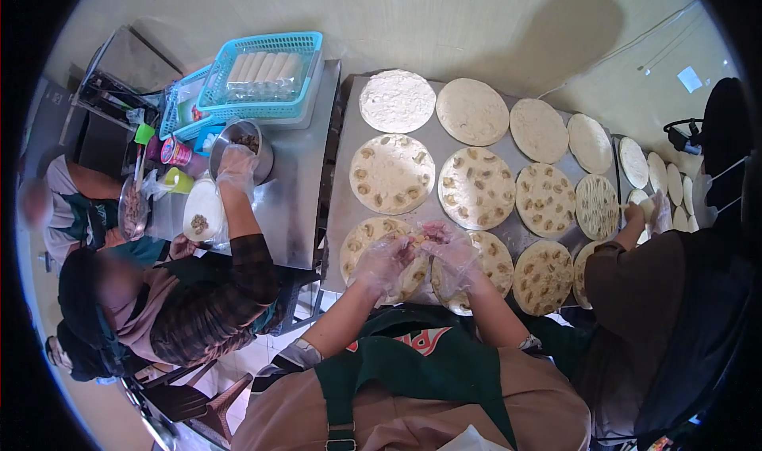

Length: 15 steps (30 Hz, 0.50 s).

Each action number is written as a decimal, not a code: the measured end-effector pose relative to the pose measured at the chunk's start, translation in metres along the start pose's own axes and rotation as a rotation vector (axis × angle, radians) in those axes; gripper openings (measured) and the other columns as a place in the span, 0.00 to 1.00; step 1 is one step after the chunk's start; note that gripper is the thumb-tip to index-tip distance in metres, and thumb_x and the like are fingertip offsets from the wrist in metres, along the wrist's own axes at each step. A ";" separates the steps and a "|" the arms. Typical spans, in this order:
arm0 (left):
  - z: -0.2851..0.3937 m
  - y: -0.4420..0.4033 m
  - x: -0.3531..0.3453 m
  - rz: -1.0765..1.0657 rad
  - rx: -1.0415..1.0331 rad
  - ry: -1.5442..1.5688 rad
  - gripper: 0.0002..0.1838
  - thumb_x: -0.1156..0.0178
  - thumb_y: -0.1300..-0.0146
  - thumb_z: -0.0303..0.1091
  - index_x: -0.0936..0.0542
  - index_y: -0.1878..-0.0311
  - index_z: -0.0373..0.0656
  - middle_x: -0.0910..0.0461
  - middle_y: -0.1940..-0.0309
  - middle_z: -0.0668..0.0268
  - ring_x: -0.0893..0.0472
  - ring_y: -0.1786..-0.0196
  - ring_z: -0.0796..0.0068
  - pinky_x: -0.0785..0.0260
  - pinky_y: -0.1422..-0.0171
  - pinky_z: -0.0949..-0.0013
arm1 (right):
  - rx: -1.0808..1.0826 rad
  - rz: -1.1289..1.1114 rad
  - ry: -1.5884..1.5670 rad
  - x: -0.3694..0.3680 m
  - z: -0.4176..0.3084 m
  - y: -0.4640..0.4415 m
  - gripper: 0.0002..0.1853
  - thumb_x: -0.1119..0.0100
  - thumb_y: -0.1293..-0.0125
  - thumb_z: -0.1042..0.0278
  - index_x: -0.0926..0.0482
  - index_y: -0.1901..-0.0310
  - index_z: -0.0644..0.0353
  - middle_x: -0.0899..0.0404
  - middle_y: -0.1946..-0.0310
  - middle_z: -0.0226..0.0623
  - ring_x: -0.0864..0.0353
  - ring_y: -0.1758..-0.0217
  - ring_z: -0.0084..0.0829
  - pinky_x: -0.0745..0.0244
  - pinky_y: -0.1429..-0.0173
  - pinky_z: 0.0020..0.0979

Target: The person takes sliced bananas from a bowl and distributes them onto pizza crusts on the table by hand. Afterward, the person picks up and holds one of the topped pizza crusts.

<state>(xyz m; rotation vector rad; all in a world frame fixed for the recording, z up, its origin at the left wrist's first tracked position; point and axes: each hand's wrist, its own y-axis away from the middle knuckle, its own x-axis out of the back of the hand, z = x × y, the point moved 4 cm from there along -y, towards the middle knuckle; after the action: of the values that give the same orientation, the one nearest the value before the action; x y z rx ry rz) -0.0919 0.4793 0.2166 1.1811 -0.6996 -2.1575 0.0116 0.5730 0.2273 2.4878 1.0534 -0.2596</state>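
Observation:
My left hand point(386, 262) and my right hand point(451, 252), both in clear plastic gloves, meet fingertip to fingertip above the front row of dough rounds. Something small and pale is pinched between them, too small to make out. Beneath my left hand lies a dough round point(361, 240) dotted with brown pieces; another topped round point(494, 270) is partly hidden under my right hand. Behind them are two more topped rounds, one on the left point(392, 175) and one beside it point(477, 187). At the back, a white-dusted round point(397, 102) has no pieces on it.
Left, a co-worker's gloved hand point(236, 165) reaches into a metal pot point(264, 159) beside a filled wrap point(203, 205). Blue baskets point(305, 74) stand behind. On the right, another co-worker's hands point(644, 211) are over more rounds. The steel table point(340, 133) holds several rounds.

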 end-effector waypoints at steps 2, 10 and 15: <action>0.001 -0.002 0.002 -0.024 0.004 0.022 0.08 0.48 0.44 0.28 0.33 0.61 0.44 0.27 0.66 0.67 0.27 0.63 0.76 0.33 0.55 0.72 | 0.008 -0.014 0.008 0.002 0.001 -0.001 0.18 0.44 0.50 0.77 0.33 0.55 0.62 0.31 0.63 0.34 0.32 0.57 0.25 0.33 0.54 0.25; 0.003 -0.001 0.020 0.054 0.011 0.125 0.09 0.49 0.44 0.26 0.34 0.60 0.42 0.26 0.63 0.62 0.26 0.64 0.75 0.31 0.57 0.73 | -0.027 0.445 0.334 0.084 0.016 -0.026 0.11 0.45 0.50 0.73 0.24 0.63 0.60 0.24 0.67 0.33 0.26 0.65 0.24 0.32 0.58 0.23; 0.006 0.005 0.030 0.097 -0.010 0.143 0.08 0.50 0.44 0.25 0.34 0.60 0.42 0.26 0.62 0.61 0.26 0.64 0.75 0.31 0.59 0.73 | 0.031 0.632 0.792 0.147 0.030 -0.064 0.10 0.46 0.50 0.67 0.23 0.64 0.54 0.22 0.68 0.32 0.24 0.66 0.26 0.32 0.58 0.25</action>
<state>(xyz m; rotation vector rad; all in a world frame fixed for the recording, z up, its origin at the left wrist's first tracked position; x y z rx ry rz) -0.1088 0.4561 0.2059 1.2560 -0.6690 -1.9727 0.0672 0.6933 0.1329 2.8403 0.4229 0.9601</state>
